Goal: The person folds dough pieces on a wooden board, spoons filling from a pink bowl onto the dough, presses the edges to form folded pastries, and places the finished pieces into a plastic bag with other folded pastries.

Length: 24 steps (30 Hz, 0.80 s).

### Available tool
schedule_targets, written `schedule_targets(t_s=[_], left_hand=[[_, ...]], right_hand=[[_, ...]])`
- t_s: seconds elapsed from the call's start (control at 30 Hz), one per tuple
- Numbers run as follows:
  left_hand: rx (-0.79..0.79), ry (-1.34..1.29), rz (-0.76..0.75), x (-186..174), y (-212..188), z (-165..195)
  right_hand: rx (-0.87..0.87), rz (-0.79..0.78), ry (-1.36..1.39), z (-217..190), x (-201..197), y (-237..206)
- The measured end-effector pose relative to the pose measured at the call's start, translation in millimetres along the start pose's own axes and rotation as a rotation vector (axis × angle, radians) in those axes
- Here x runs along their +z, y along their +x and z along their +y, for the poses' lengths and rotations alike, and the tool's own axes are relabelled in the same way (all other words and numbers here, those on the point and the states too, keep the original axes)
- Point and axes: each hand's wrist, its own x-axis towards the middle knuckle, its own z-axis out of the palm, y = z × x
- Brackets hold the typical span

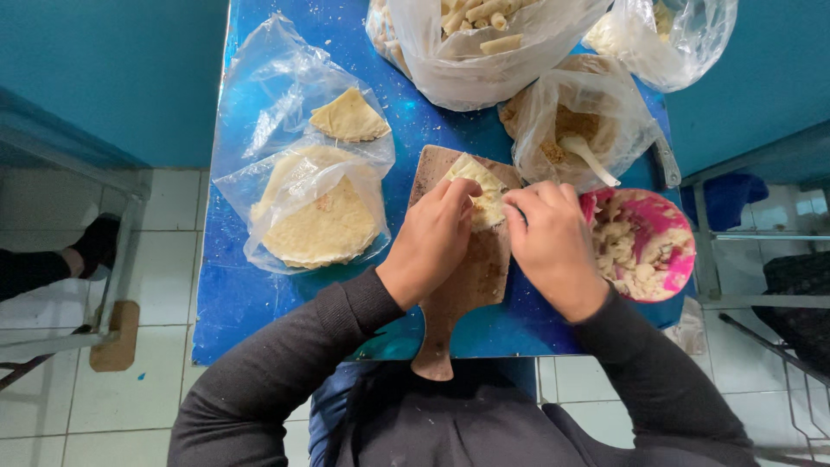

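We see a blue counter filling the middle of the view, and we take the wooden cutting board on it as our landmark. To the left of the board lies a clear plastic bag holding a stack of round flatbreads, with a folded flatbread piece on top of the plastic further up. Above the board sit a large bag of rolled pieces and, beside it at the counter's far corner, another clear bag. Just above and to the right of the board, an open bag of crumbly filling has a white spoon in it. Right of the board stands a pink bowl of pale shredded filling.

On the board's upper end lies the small dough piece, pale yellow and partly folded. Our left hand is curled over it, fingertips pressing its left edge. Our right hand is bent the same way, fingers pinching its right edge. Both hands cover much of the dough.
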Motion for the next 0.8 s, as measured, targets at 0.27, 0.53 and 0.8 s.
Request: schedule_targets(t_s=[0.27, 0.53, 0.8], left_hand=[[0.016, -0.010, -0.003, 0.5, 0.7, -12.1], [0.025, 0.067, -0.008, -1.0, 0.9, -10.2], [0.047, 0.078, -0.020, -3.3, 2.7, -7.6]], right_hand=[[0.105, -0.090, 0.101, 17.4, 19.2, 8.2], [0.135, -0.029, 0.138, 8.2, 12.2, 3.0], [0.198, -0.011, 0.329, 1.5, 14.6, 6.1]])
